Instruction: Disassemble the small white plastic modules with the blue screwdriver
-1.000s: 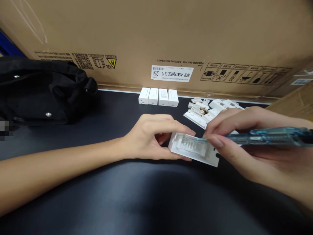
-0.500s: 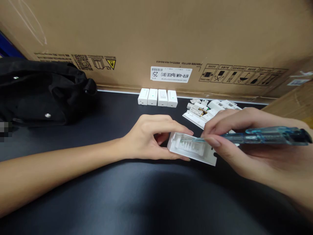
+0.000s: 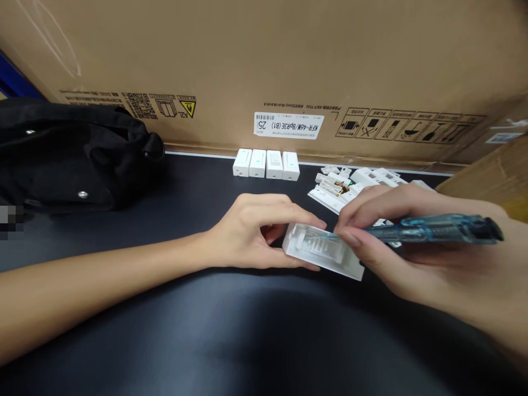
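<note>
My left hand (image 3: 258,231) is closed around the left end of a white plastic housing (image 3: 346,269), thumb along one long side and fingers on the other. The housing lies tilted with its open, hollow side up, and ribs show inside. In my right hand (image 3: 396,236) is a slim screwdriver (image 3: 445,228) with a see-through blue handle and a dark end, pinched close to its tip. Its thin shaft reaches into the housing near the ribs. Whether the tip touches them is hard to see.
Four-sided white switch units (image 3: 258,163) stand in a row at the back. Loose white plastic parts (image 3: 330,190), some with brass-coloured pieces, lie partly behind my right hand. A black bag (image 3: 74,159) sits at left, and a large cardboard box (image 3: 206,55) closes off the back.
My right hand and the screwdriver have shifted slightly left, with the shaft reaching farther into the housing. My left hand and the housing have stayed nearly still.
</note>
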Tool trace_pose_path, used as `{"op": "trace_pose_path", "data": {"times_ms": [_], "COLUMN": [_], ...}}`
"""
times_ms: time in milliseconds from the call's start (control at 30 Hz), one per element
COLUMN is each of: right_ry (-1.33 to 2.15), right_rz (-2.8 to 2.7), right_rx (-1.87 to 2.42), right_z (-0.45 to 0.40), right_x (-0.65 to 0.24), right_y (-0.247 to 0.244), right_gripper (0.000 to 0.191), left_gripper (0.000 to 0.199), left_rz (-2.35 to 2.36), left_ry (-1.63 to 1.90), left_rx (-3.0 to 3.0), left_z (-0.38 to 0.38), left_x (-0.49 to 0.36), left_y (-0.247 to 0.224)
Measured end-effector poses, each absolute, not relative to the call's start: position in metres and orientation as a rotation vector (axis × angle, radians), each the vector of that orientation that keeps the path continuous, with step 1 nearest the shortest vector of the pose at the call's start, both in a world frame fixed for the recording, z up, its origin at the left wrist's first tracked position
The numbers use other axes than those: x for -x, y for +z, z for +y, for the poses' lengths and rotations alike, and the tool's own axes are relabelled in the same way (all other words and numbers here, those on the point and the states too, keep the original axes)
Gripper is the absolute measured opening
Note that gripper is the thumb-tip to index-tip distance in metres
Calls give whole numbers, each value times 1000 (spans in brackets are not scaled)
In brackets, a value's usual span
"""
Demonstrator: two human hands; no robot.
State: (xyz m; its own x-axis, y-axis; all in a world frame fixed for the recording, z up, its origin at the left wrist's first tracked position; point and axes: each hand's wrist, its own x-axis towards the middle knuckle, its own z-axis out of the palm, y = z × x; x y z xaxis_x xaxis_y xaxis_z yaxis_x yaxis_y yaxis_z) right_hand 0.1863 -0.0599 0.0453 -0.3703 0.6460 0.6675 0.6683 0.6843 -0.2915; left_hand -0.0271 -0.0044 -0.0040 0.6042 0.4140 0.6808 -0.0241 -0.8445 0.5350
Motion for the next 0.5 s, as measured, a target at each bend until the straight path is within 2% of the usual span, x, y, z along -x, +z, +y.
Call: {"op": "trace_pose_path", "data": {"times_ms": [500], "right_ry": [-170], "right_rz": [-2116], "right_rx": [1037], "right_z": [-63], "right_x": [-183], "right_y": [46], "right_gripper": [12], "left_gripper": [42], "left_rz": [340], "left_ry": [1163], "left_rx": [-2327], "left_z": [-5], "left_x": [26], "left_y": [-4]}}
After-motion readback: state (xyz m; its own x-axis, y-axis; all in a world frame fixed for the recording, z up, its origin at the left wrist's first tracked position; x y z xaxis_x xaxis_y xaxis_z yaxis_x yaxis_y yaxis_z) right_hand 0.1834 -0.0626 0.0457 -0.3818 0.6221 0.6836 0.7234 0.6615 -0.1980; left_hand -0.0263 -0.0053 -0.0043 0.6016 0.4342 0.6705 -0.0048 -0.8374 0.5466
